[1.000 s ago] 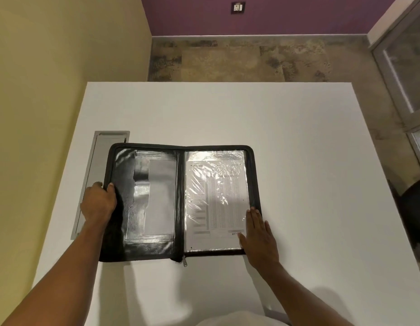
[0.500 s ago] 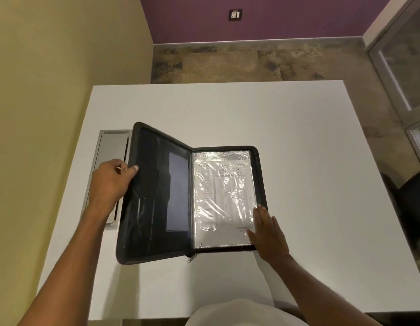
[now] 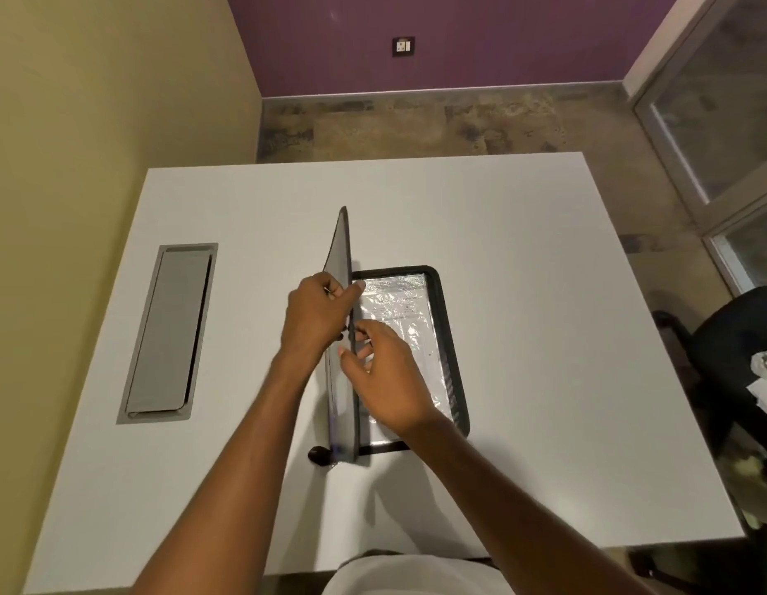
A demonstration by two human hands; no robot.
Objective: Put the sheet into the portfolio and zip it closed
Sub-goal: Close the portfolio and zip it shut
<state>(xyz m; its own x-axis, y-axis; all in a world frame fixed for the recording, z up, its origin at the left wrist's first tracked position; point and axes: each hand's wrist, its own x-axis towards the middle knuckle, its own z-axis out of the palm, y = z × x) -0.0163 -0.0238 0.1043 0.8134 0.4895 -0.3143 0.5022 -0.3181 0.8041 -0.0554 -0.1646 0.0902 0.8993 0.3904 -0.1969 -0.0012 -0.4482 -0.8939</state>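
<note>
Portfolio (image 3: 448, 332) mid-tabletop (image 3: 545, 294), left cover upright; sheet (image 3: 416, 319) in right half under plastic. Left hand (image 3: 315, 319) pinches cover edge; right hand (image 3: 388, 371) loose, fingers curled, holding nothing.

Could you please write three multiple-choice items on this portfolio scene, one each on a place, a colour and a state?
1. Where does the sheet lie?
A. In the right half of the portfolio, under clear plastic
B. On the bare table
C. On the floor

2. What colour is the wall with the switch plate?
A. White
B. Purple
C. Green

3. How does the portfolio's left cover stand?
A. Flat open on the table
C. Zipped shut
B. Raised near upright, mid-fold

Answers:
1 A: the sheet shows through glossy plastic inside the black border.
2 B: the far wall is purple.
3 B: the left hand holds the cover on edge above the white table, while the right hand hovers over the sheet.
</note>
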